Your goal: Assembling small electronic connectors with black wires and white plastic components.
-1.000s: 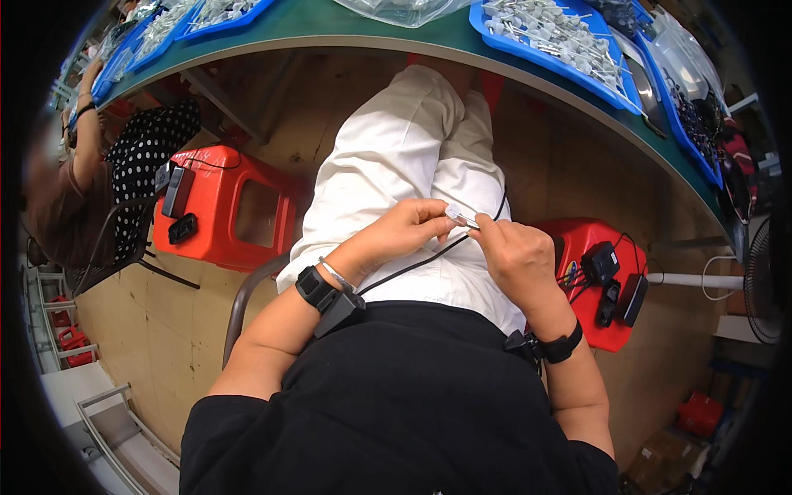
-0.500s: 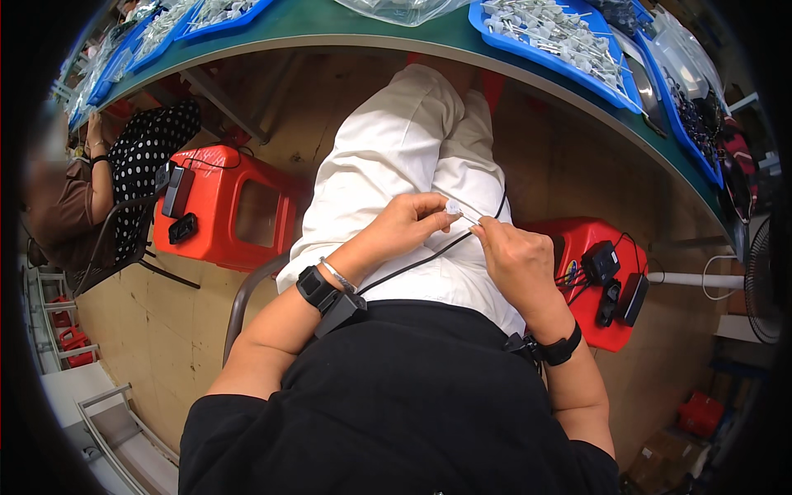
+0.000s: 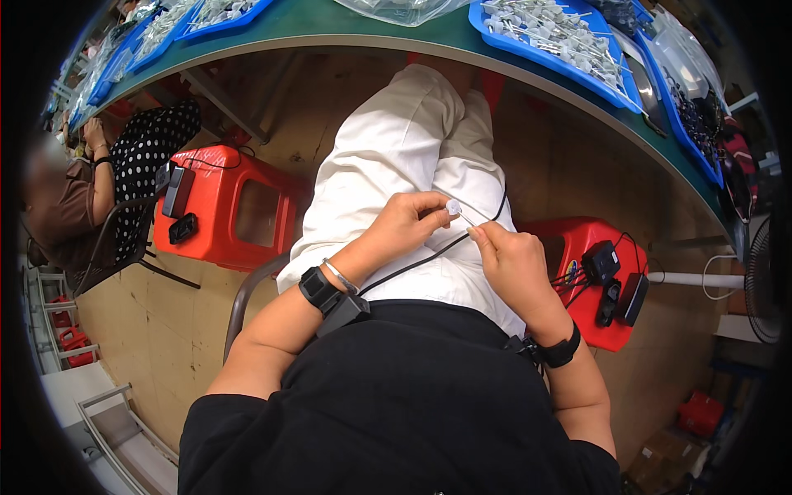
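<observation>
Over my white-trousered lap, my left hand [image 3: 412, 221] pinches a small piece with a round whitish head [image 3: 453, 207] between thumb and forefinger. A thin pale stem [image 3: 467, 220] runs from that head toward my right hand [image 3: 511, 254], whose thumb and fingers are closed on the stem's lower end. Whether the stem is one part with the head or a separate pin is too small to tell. Similar whitish pieces with thin stems fill a blue tray [image 3: 528, 45] on the green table [image 3: 445, 26] ahead.
Red stools with black devices stand left [image 3: 216, 206] and right [image 3: 577, 322] of me. A black cable [image 3: 421, 262] crosses my lap. More blue trays [image 3: 165, 56] sit at the table's left. Another person [image 3: 82, 194] sits far left. A fan [image 3: 763, 280] stands far right.
My right hand has turned slightly and its fingers have shifted a little down and left along the stem. The left hand stays almost still. The seated person's hand has moved slightly.
</observation>
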`<state>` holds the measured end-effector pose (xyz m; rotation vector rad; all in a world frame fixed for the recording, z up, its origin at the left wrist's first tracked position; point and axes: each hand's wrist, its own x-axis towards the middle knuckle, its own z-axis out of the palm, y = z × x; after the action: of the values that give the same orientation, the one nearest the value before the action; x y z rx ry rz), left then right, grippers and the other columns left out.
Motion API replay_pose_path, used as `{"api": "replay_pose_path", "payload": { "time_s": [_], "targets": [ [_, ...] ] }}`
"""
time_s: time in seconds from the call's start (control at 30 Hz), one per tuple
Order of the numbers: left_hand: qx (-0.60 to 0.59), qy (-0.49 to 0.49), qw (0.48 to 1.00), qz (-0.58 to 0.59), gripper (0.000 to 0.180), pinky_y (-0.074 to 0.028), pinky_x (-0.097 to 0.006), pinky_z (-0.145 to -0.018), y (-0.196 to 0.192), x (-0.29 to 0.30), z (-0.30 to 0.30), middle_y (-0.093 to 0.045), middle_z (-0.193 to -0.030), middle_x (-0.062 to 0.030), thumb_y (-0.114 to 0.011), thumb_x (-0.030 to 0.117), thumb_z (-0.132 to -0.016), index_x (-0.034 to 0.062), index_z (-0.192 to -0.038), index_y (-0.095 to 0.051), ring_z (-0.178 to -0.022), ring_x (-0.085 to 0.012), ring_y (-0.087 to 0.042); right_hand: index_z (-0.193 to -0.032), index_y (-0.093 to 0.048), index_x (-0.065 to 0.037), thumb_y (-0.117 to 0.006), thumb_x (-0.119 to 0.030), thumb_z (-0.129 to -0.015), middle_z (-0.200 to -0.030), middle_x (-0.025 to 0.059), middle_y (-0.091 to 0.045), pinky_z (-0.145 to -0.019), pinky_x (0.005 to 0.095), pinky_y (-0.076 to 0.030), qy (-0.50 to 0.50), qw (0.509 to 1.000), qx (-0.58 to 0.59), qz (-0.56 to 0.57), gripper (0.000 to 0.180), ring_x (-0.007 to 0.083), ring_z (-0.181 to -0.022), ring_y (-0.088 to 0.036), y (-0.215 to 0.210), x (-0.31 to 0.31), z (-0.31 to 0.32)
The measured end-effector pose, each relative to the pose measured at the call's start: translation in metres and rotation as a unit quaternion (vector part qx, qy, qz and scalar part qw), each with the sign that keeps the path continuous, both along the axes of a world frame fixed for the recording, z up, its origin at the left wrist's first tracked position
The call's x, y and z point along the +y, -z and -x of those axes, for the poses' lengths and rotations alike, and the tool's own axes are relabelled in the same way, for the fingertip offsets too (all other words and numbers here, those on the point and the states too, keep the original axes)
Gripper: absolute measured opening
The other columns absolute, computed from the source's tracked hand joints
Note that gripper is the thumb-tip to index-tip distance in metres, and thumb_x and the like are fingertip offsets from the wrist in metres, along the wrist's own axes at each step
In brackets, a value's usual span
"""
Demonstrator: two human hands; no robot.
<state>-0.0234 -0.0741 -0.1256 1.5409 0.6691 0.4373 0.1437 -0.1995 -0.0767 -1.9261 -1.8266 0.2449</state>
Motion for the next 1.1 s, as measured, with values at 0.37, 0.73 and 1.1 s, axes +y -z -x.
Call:
{"api": "replay_pose_path", "payload": {
  "time_s": [0.37, 0.73, 1.1],
  "targets": [
    [0.005, 0.031, 0.995, 0.093, 0.022, -0.042, -0.019, -0.066, -0.016, 0.002, 0.002, -0.064, -0.081, 0.0035, -0.061, 0.018, -0.099, 0.0027, -0.111, -0.071, -0.073, -0.0034, -0.051, -0.084, -0.062, -0.004, -0.066, -0.026, -0.094, -0.057, 0.0107, -0.06, -0.049, 0.0402, -0.047, -0.027, 1.0, -0.002, 0.011, 0.024, 0.0304, -0.052, -0.062, -0.014, 0.0, -0.005],
    [-0.031, 0.075, 0.993, 0.09, 0.024, -0.037, -0.019, -0.063, -0.003, 0.004, 0.005, -0.059, -0.077, 0.0072, -0.061, 0.02, -0.099, 0.0039, -0.114, -0.071, -0.07, -0.0007, -0.046, -0.085, -0.06, -0.007, -0.07, -0.021, -0.09, -0.061, 0.0054, -0.061, -0.047, 0.0352, -0.046, -0.049, 0.993, -0.072, -0.085, 0.017, 0.0211, -0.053, -0.063, -0.006, 0.003, -0.004],
    [-0.01, 0.097, 0.989, 0.114, 0.021, -0.039, -0.019, -0.064, -0.002, 0.005, 0.005, -0.06, -0.078, 0.0074, -0.059, 0.019, -0.1, 0.0053, -0.111, -0.071, -0.07, -0.0012, -0.047, -0.086, -0.059, -0.006, -0.063, -0.021, -0.095, -0.059, 0.0027, -0.054, -0.045, 0.0312, -0.043, -0.082, 0.967, -0.223, -0.094, 0.018, 0.0175, -0.049, -0.058, -0.006, 0.003, -0.003]
  ]
}}
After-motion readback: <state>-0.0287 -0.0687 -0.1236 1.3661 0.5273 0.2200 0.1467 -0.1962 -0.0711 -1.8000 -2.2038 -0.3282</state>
